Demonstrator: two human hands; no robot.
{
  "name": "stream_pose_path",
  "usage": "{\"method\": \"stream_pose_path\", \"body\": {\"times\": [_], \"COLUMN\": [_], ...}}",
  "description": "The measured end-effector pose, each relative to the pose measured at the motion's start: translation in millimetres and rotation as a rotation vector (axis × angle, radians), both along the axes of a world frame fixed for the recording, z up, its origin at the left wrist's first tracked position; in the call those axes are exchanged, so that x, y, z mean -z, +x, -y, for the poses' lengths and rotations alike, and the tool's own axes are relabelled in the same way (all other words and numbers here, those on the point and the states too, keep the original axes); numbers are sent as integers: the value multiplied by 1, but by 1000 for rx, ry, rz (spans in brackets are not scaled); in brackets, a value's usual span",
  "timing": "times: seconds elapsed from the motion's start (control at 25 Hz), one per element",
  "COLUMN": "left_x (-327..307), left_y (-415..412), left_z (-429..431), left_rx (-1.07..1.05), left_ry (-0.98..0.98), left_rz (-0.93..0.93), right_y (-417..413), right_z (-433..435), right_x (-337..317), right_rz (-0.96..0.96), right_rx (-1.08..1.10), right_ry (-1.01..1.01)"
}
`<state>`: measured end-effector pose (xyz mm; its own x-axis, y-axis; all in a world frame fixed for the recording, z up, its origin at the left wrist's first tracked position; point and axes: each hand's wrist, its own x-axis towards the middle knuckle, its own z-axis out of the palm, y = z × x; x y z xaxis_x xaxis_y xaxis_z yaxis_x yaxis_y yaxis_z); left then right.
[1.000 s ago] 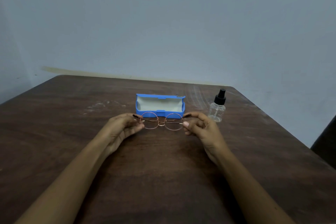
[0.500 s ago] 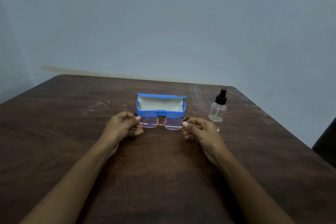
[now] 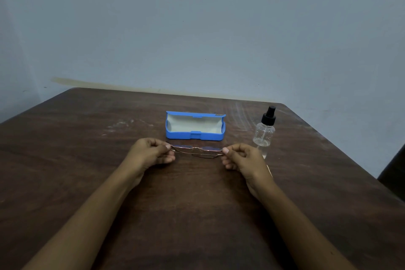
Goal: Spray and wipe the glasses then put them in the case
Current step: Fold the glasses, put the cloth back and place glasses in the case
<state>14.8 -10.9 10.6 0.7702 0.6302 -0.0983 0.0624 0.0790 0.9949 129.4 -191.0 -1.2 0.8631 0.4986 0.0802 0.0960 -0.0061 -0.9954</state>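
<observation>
Thin copper-rimmed glasses [image 3: 196,151] with folded temples are held flat, lenses nearly edge-on, just above the table. My left hand [image 3: 151,152] pinches their left end and my right hand [image 3: 242,158] pinches their right end. Right behind them lies the blue case [image 3: 195,136], open, its pale lining showing and nothing inside. A clear spray bottle [image 3: 264,131] with a black pump top stands upright to the right of the case, close behind my right hand.
The dark brown wooden table [image 3: 87,160] reaches back to a grey-blue wall. Its right edge runs diagonally past the bottle, and a dark object [image 3: 394,169] sits beyond it. A thin pale strip peeks out beside my right wrist.
The glasses have tipped from lenses facing me to lying flat. Both hands have spread slightly apart and still hold the ends.
</observation>
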Motion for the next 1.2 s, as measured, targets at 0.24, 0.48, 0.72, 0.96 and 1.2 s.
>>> {"method": "stream_pose_path", "body": {"times": [0.24, 0.48, 0.72, 0.96, 1.2], "left_x": [3, 6, 5, 3, 0], "left_y": [-1, 1, 0, 1, 0], "left_z": [-3, -5, -8, -4, 8], "left_rx": [-10, -2, 29, -16, -171], "left_ry": [100, 167, 232, 211, 488], "left_rz": [-66, -123, -200, -201, -253], "right_y": [1, 1, 1, 1, -3], "right_z": [-1, -1, -2, -3, -1], "right_x": [1, 2, 3, 1, 0], "right_rz": [5, 55, 184, 220, 286], "right_rx": [-16, 9, 74, 93, 117], "right_ry": [-20, -89, -232, -284, -288]}}
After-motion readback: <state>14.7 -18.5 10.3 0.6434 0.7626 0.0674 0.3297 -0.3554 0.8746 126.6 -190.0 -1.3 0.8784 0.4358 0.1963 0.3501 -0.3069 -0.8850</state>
